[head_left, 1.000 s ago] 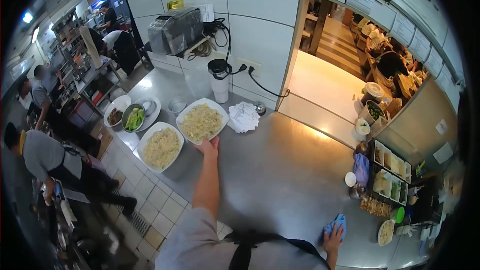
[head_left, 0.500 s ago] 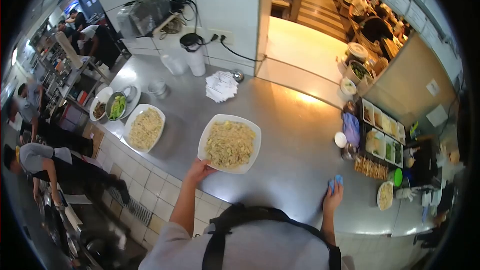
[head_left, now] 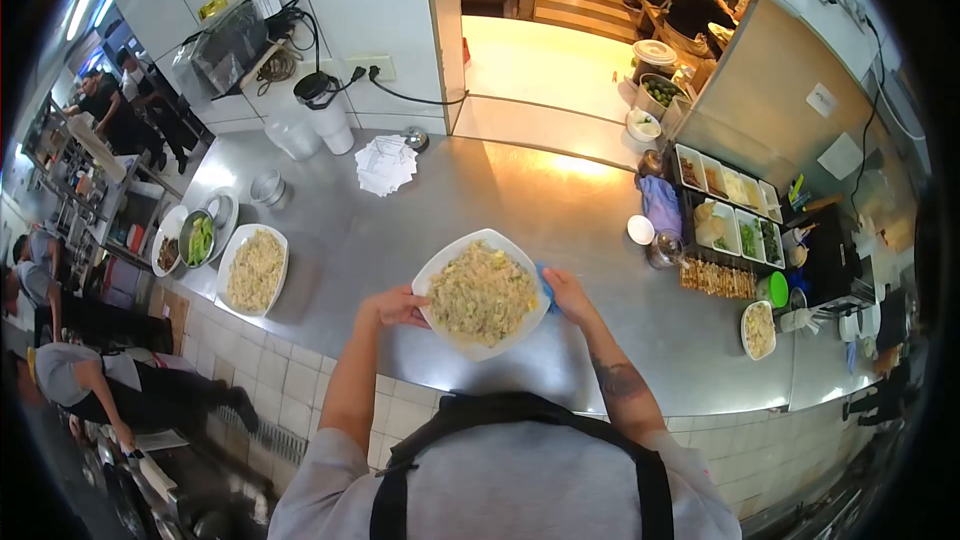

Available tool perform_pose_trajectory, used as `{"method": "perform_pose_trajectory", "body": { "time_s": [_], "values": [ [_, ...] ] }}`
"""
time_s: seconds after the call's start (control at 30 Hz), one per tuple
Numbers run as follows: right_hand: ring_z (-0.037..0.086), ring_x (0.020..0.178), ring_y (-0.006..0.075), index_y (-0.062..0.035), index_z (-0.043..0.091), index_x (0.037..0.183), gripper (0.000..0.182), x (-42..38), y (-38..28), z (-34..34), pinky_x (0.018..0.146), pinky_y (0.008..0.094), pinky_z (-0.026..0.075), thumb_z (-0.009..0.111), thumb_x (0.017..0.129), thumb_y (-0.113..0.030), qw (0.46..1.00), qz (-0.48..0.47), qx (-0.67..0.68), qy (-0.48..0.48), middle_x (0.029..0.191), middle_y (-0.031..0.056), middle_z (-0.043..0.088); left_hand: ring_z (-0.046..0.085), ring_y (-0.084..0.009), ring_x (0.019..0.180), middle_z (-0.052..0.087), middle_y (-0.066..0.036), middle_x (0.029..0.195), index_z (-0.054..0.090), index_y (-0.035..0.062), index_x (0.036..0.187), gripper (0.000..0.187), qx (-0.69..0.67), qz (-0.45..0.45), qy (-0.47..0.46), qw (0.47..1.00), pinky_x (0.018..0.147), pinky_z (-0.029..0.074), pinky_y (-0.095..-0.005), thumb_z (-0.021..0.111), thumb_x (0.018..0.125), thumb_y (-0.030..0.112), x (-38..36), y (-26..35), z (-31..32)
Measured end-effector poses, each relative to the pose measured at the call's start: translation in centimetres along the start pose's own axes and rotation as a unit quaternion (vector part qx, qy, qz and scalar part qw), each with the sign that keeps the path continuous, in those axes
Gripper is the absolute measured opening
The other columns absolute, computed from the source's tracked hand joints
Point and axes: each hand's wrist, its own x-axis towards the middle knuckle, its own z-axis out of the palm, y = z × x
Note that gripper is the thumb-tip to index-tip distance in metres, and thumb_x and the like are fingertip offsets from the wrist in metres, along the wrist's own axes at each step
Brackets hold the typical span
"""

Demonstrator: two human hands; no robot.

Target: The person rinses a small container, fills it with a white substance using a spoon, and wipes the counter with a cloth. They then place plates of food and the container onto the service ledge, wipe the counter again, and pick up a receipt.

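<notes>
meanwhile, papers [head_left: 386, 165] lie beyond the held plate [head_left: 478, 351].

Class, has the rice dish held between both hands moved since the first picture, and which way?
Yes. Judged against the paper slips on the steel counter, the rice dish moved from their left to their right, and closer to the wearer's body.

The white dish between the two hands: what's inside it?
A heap of yellowish food, apparently fried rice, fills most of the white dish. It covers the dish's bottom, so anything buried beneath can't be seen.
</notes>
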Motion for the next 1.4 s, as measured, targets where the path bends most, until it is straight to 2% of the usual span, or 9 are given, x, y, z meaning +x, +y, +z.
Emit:
{"method": "perform_pose_trajectory", "body": {
  "time_s": [0.07,0.23,0.4,0.67,1.07,1.17,1.3,1.37,1.4],
  "values": [
    [0.058,0.068,0.0125,0.0029,0.066,0.091,0.039,2.7,-2.4,0.4,0.062,0.0328,0.047,0.049,0.095,-0.032,0.968,-0.057,-0.245,-0.016,0.075,0.0077,0.065,0.061,-0.0289,0.106,0.058,-0.014,0.121,0.041,0.0111,0.132,0.045,0.006,-0.017,-0.017,1.000,0.093,0.049,-0.0490,0.058,0.090,0.011,0.5,0.8,-0.5],
    [0.062,0.071,0.0246,0.0008,0.066,0.093,0.032,8.9,-7.3,3.3,0.066,0.0380,0.048,0.054,0.091,-0.029,0.948,-0.120,-0.294,-0.031,0.077,0.0159,0.065,0.060,-0.0293,0.107,0.057,-0.013,0.123,0.040,0.0109,0.133,0.046,0.017,-0.025,-0.027,0.999,0.094,0.049,-0.0496,0.057,0.091,0.011,1.6,2.3,-0.4],
    [0.064,0.082,0.0352,-0.0045,0.066,0.096,0.025,11.2,-8.2,5.4,0.074,0.0424,0.050,0.063,0.080,-0.023,0.810,-0.287,-0.494,-0.131,0.088,0.0180,0.066,0.060,-0.0260,0.108,0.058,-0.009,0.123,0.040,0.0130,0.134,0.046,0.024,-0.019,-0.036,0.999,0.090,0.050,-0.0480,0.056,0.091,0.014,2.3,1.7,-1.3],
    [0.062,0.085,0.0374,-0.0018,0.065,0.087,0.022,5.7,-6.9,5.7,0.074,0.0471,0.049,0.069,0.070,-0.016,0.855,-0.130,-0.497,0.065,0.088,0.0231,0.063,0.063,-0.0262,0.102,0.060,-0.010,0.119,0.041,0.0135,0.133,0.047,-0.016,0.027,0.008,0.999,0.082,0.055,-0.0466,0.057,0.090,0.017,2.0,-0.8,-0.7],
    [0.061,0.055,0.0301,0.0032,0.064,0.075,0.026,-9.1,-10.8,0.2,0.053,0.0431,0.046,0.061,0.079,-0.022,0.886,0.156,-0.422,-0.114,0.061,0.0191,0.061,0.058,-0.0259,0.108,0.052,-0.010,0.127,0.026,0.0225,0.142,0.060,-0.054,0.067,-0.002,0.996,0.087,0.052,-0.0448,0.058,0.092,0.028,0.8,-3.7,4.3],
    [0.061,0.063,0.0365,0.0019,0.064,0.075,0.023,-8.1,-4.0,-4.7,0.058,0.0433,0.047,0.062,0.079,-0.020,0.814,0.007,-0.580,-0.026,0.069,0.0202,0.063,0.060,-0.0216,0.100,0.054,-0.011,0.123,0.027,0.0204,0.143,0.061,0.144,-0.034,-0.032,0.988,0.082,0.054,-0.0355,0.056,0.092,0.040,-1.1,0.6,3.0],
    [0.060,0.081,0.0403,0.0001,0.064,0.086,0.014,-3.4,-9.3,-2.6,0.071,0.0460,0.047,0.062,0.080,-0.012,0.802,-0.026,-0.577,0.153,0.084,0.0230,0.062,0.062,-0.0235,0.096,0.058,-0.012,0.114,0.036,0.0092,0.135,0.057,0.196,0.114,0.118,0.967,0.083,0.052,-0.0370,0.061,0.087,0.026,-0.7,4.6,-11.7],
    [0.059,0.082,0.0385,-0.0001,0.064,0.094,0.017,0.4,-12.2,0.7,0.072,0.0440,0.047,0.063,0.078,-0.006,0.841,-0.120,-0.519,0.096,0.089,0.0196,0.062,0.063,-0.0282,0.089,0.059,-0.018,0.106,0.046,0.0036,0.118,0.031,-0.184,0.363,0.257,0.877,0.074,0.056,-0.0414,0.050,0.095,0.024,0.0,5.8,-18.9],
    [0.059,0.082,0.0373,-0.0006,0.064,0.097,0.021,2.3,-12.6,3.0,0.073,0.0428,0.048,0.065,0.076,-0.004,0.845,-0.192,-0.494,0.072,0.090,0.0181,0.062,0.064,-0.0299,0.083,0.057,-0.022,0.106,0.046,0.0021,0.118,0.034,-0.229,0.276,0.404,0.841,0.068,0.057,-0.0385,0.048,0.096,0.028,0.0,9.0,-22.8]
  ]
}}
